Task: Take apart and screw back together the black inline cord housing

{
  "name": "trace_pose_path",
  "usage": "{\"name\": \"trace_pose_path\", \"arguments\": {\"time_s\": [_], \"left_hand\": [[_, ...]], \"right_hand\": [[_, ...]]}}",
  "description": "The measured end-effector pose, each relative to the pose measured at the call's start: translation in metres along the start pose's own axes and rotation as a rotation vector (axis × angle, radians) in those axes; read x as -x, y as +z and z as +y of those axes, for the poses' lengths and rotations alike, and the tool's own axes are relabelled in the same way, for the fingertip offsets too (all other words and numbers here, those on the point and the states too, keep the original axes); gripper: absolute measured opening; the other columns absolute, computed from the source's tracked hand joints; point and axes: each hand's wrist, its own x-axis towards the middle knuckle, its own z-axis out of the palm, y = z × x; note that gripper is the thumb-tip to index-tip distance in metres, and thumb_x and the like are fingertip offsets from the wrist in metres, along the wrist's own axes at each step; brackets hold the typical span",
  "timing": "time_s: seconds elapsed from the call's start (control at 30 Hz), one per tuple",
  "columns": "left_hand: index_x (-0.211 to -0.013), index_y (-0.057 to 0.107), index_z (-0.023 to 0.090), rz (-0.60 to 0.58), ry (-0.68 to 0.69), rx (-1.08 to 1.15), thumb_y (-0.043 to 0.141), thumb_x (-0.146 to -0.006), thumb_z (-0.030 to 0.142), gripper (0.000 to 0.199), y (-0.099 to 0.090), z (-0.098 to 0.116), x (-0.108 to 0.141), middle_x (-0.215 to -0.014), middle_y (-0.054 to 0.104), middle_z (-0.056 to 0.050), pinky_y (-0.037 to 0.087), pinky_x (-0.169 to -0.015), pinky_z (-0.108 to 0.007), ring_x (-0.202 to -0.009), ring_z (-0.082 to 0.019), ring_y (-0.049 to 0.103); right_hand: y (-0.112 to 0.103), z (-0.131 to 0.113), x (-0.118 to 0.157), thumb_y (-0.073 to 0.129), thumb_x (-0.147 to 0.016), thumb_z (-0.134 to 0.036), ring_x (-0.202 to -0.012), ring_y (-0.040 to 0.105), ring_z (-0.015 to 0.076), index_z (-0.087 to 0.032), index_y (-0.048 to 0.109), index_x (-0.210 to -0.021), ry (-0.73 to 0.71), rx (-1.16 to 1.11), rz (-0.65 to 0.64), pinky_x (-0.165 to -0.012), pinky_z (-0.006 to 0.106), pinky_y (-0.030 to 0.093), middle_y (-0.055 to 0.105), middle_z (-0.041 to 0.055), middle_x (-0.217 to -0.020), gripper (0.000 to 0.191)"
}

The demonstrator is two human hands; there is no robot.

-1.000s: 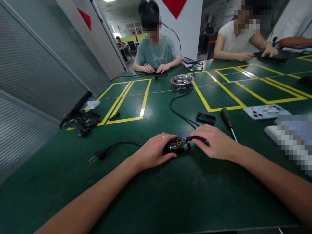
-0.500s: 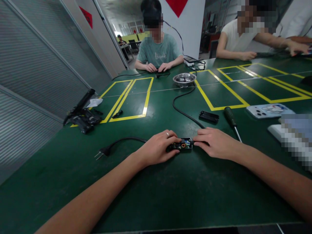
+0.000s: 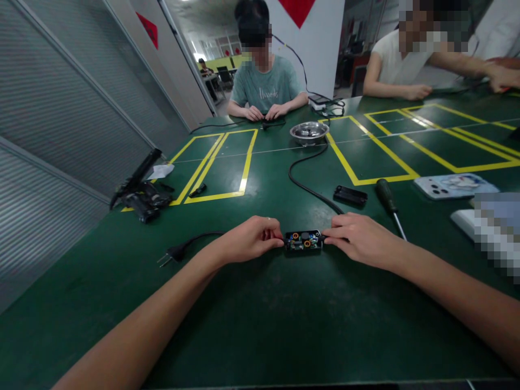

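An opened black power adapter lies on the green table, its circuit board with copper coils facing up. At its left end my left hand pinches the power cord, which runs left beneath the wrist to a two-pin plug. My right hand is closed on the black cable at the adapter's right end. That cable curves away toward the far side of the table. Beyond my right hand lies the black adapter cover, hollow side up.
A screwdriver and a phone lie at the right. A metal bowl stands farther back. Black parts in bags are piled at the left. Two people sit across the table, and yellow tape marks its surface.
My left hand has moved left off the adapter's body to the cord at its end, uncovering the whole circuit board. My right hand keeps its hold.
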Motion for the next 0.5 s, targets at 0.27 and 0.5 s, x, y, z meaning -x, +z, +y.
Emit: {"name": "trace_pose_path", "arguments": {"time_s": [0.27, 0.5], "left_hand": [[-0.085, 0.061, 0.016, 0.026, -0.021, -0.024, 0.055, -0.09, 0.033, 0.018, 0.0051, 0.0087, 0.0004, -0.074, 0.059, 0.0, 0.04, -0.059, -0.024, -0.065, -0.012, 0.055], [-0.086, 0.06, 0.016, 0.003, -0.069, -0.005, 0.056, -0.09, 0.037, 0.022, 0.0037, 0.0077, -0.0006, -0.074, 0.059, 0.0, 0.04, -0.057, -0.023, -0.064, -0.012, 0.054]], "right_hand": [[0.0021, -0.001, 0.0001, 0.044, -0.096, -0.031, -0.082, 0.058, 0.0184, -0.019, 0.069, -0.111, -0.025, 0.021, 0.02, -0.076, 0.036, 0.046, 0.064, 0.0068, -0.092, 0.032], [-0.0004, 0.0047, -0.0017, 0.049, -0.094, -0.041, -0.078, 0.059, 0.0163, -0.025, 0.073, -0.104, 0.011, -0.132, 0.03, -0.07, 0.032, 0.046, 0.065, 0.0045, -0.086, 0.031]]}}
